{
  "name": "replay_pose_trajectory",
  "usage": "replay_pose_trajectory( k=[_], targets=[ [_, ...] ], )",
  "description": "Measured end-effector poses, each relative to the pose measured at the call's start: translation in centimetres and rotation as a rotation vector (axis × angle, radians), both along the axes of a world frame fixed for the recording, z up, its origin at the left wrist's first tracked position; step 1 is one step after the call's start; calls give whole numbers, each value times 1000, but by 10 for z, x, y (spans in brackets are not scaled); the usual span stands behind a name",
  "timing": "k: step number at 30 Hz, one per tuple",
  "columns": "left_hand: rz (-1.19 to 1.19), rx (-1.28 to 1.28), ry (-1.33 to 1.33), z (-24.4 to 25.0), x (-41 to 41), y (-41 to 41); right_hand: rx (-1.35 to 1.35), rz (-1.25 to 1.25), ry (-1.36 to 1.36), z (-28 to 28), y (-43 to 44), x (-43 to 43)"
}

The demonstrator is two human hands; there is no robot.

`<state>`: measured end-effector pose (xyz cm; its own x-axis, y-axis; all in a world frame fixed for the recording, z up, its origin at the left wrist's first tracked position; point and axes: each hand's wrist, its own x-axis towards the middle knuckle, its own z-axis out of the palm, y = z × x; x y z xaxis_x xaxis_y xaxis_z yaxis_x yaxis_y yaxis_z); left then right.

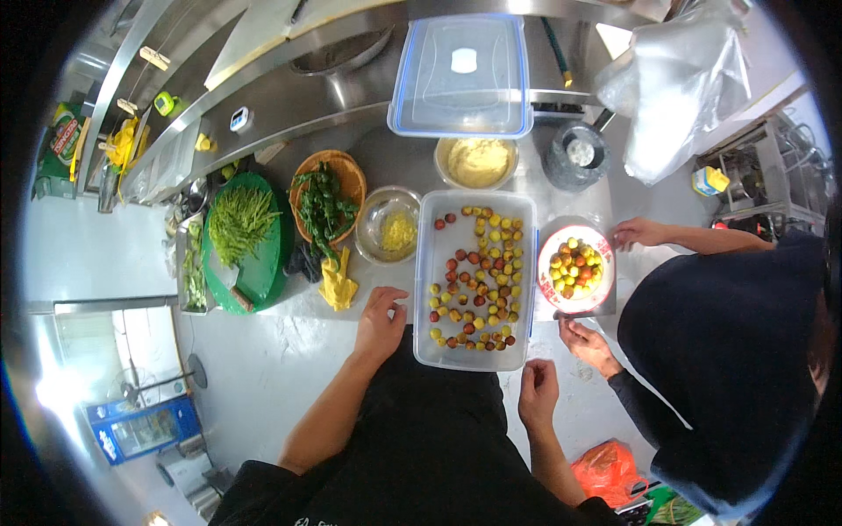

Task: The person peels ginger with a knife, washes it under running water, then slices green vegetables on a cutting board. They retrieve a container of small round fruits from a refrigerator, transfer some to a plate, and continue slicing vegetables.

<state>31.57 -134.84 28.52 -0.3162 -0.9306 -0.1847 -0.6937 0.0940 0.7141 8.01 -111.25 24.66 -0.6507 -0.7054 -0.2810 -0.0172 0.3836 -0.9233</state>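
A clear plastic food container (427, 263) stands before me at the steel counter's front edge. Small round fruits (462, 276), yellow-green to red-brown, lie scattered inside, mostly towards its right side. My left hand (383, 320) is beside the container's left wall, thumb and fingers apart, with nothing seen in it. By the near right corner, my right hand (539, 389) is loosely curled; its palm side is partly hidden. To the container's right is a red-patterned white bowl (548, 289), holding more of the fruits.
A co-worker's hands (637, 232) flank the bowl. Behind the container are a bowl of pale yellow paste (478, 161), a clip-lock lid (460, 98) and a stone mortar (559, 171). Leftwards are a steel bowl (368, 246), green peppers (327, 210) and a cleaver (230, 279) on a green chopping board (263, 289).
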Motion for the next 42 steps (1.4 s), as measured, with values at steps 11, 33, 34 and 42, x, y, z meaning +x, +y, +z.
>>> replay_pose_trajectory(
  k=[11,33,34,42],
  targets=[
    [324,733,866,34,-116,-259,111,-476,-612,-19,-5,85],
    [-526,1194,830,34,59,-46,-673,-462,-679,123,-32,131],
    [-531,1141,781,26,52,-43,-661,-490,-622,127,-28,129],
    [-423,881,710,-7,44,-64,186,-138,1001,134,-73,136]
  ],
)
